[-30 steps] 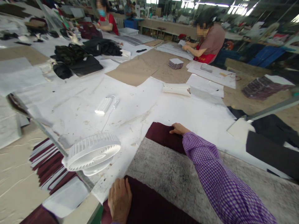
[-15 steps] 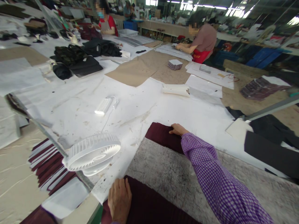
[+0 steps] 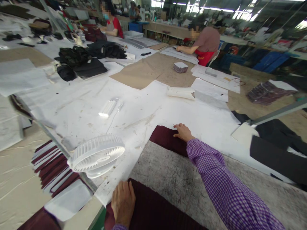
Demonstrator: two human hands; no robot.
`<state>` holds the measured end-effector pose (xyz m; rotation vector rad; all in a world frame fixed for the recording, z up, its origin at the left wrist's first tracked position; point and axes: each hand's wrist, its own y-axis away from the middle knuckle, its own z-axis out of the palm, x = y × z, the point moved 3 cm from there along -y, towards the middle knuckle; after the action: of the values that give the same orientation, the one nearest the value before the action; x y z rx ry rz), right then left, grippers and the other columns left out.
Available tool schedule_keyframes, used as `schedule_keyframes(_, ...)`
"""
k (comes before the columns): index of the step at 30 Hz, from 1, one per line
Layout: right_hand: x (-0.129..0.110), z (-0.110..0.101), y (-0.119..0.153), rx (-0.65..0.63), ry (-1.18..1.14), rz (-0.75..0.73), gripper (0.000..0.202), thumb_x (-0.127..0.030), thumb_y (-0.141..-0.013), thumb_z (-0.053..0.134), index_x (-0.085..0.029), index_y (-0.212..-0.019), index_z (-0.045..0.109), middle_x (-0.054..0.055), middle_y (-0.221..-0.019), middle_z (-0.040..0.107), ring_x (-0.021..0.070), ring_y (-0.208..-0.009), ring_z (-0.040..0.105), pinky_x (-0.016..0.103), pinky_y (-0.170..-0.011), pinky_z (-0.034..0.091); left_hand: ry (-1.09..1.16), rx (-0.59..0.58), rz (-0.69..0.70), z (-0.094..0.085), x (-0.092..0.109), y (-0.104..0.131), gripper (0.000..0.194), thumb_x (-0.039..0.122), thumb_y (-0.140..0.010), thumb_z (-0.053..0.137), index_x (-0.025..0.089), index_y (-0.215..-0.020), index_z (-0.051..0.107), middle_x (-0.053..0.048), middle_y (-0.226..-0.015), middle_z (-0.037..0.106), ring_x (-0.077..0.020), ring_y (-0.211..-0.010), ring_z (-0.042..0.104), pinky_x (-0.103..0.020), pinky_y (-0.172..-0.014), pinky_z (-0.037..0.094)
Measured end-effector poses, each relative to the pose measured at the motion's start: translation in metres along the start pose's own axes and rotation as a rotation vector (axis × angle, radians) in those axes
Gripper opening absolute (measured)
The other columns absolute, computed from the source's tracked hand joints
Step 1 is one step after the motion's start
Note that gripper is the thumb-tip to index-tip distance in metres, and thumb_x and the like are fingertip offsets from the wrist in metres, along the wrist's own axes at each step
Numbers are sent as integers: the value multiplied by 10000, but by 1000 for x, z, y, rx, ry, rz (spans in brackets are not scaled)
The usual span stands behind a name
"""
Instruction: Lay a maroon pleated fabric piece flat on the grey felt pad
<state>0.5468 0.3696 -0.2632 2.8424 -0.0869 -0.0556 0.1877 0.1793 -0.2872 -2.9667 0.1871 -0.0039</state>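
My left hand (image 3: pixel 123 203) is at the left edge of a piece of maroon fabric (image 3: pixel 158 207) in the near foreground, its bent fingers closed over the cloth; the fingertips are hidden. Farther off, my right hand (image 3: pixel 183 132) touches a narrow maroon fabric strip (image 3: pixel 165 137), with thumb and fingers spread apart near its far edge. Between the two maroon areas lies a grey, mottled board-like surface (image 3: pixel 170 169). My right forearm, in a purple checked sleeve, crosses over this grey surface and covers part of the strip.
A white fan (image 3: pixel 98 156) and a white power strip (image 3: pixel 107 108) stand left on the white-covered table. Fanned maroon and white pieces (image 3: pixel 55 169) lie lower left. Dark garments (image 3: pixel 79 60) are piled behind. A metal bar (image 3: pixel 280 111) slants at right. Two people work across the table.
The fingers of my right hand have lifted and spread a little at the strip's edge. My left hand stays on the maroon fabric. The view has shifted slightly.
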Motion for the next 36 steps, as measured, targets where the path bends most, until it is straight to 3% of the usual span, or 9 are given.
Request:
schedule_keyframes(5, -15, -7, 12, 116, -17, -296, 322, -270, -889, 572, -191, -1200, 540, 82, -1279, 521, 259, -1162, 497, 488, -949, 432, 2, 6, 0, -1, 0, 0, 196, 235, -895, 462, 206, -702, 478, -30, -693, 494, -206, -687, 496, -336, -682, 394)
schedule_keyframes(11, -34, 5, 19, 151, -59, -533, 243, -220, -909, 539, -194, -1148, 574, 63, -1218, 562, 221, -1085, 545, 436, -901, 469, -2, 7, -2, 2, 0, 0, 193, 241, -896, 460, 204, -709, 482, -30, -695, 495, -204, -693, 499, -334, -688, 395)
schedule_keyframes(20, -30, 18, 40, 218, -82, -565, 221, -211, -908, 537, -185, -1123, 581, 62, -1186, 572, 216, -1059, 551, 439, -904, 460, -9, 3, -13, 3, -1, 2, 201, 250, -897, 460, 207, -701, 474, -32, -708, 496, -206, -705, 499, -336, -693, 393)
schedule_keyframes(36, 4, 31, 82, 198, -93, -498, 281, -182, -913, 516, -204, -1191, 550, 67, -1246, 550, 224, -1100, 533, 431, -905, 459, -17, -10, -15, 4, 1, 2, 201, 252, -904, 444, 206, -711, 473, -33, -712, 498, -206, -711, 500, -337, -706, 398)
